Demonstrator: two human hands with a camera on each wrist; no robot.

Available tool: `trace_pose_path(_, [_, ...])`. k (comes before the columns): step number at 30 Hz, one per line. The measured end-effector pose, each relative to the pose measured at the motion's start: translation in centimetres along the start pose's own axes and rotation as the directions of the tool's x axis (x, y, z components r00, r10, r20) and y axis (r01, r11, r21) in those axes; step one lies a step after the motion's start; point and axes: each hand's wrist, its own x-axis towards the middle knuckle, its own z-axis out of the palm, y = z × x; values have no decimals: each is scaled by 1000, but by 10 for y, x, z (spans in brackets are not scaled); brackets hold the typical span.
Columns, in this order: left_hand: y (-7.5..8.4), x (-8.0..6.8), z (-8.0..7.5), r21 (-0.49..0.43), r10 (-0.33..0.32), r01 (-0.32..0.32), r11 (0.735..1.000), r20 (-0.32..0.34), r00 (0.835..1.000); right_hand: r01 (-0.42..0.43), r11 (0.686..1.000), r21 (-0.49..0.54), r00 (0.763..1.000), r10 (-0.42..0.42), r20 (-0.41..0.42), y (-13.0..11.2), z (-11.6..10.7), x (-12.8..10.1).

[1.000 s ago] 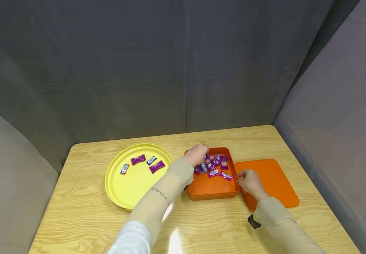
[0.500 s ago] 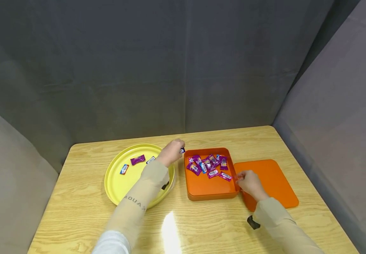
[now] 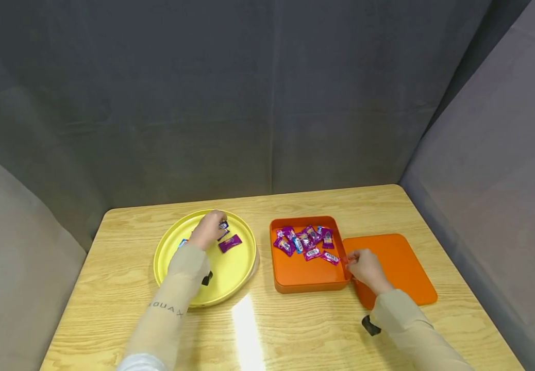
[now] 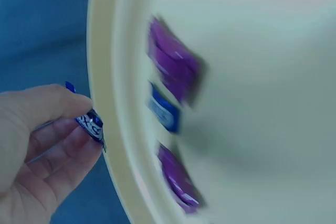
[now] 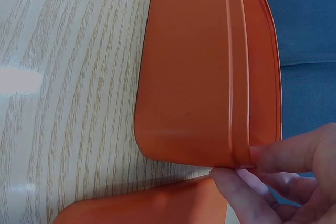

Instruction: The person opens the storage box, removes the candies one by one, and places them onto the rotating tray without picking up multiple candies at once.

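Head view, left hand (image 3: 206,230) pinching one blue wrapped candy (image 4: 92,125) over the yellow plate (image 3: 226,278), right hand (image 3: 366,269) gripping the orange box (image 3: 311,287) by its wall, orange lid (image 3: 404,265) just beside.

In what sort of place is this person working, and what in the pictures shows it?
Probably a small screened-off work booth: the wood-grain table stands before a dark cloth-like backdrop, and paler grey screens, one on the left and one on the right, flank it.

Grey drapes (image 3: 193,103) round a table (image 3: 96,299) suggest a booth.
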Motion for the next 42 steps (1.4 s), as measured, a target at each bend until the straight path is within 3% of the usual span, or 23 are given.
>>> trace_pose_path(13, [-42,-14,3,-29,-113,115,993,60,992,-1,1000,-8,1000,1,1,0,0,2])
trace_pose_path(26, [-50,-22,5,27,-197,195,980,146,970,-21,1000,-17,1000,21,1,0,0,2])
trace_pose_path(35, [-54,-25,6,64,-212,205,977,137,968,-49,999,7,999,48,11,-2,0,1])
trace_pose_path(42, [-55,-25,7,69,-231,223,972,139,963,-20,1000,1,1000,20,8,-1,-1,1])
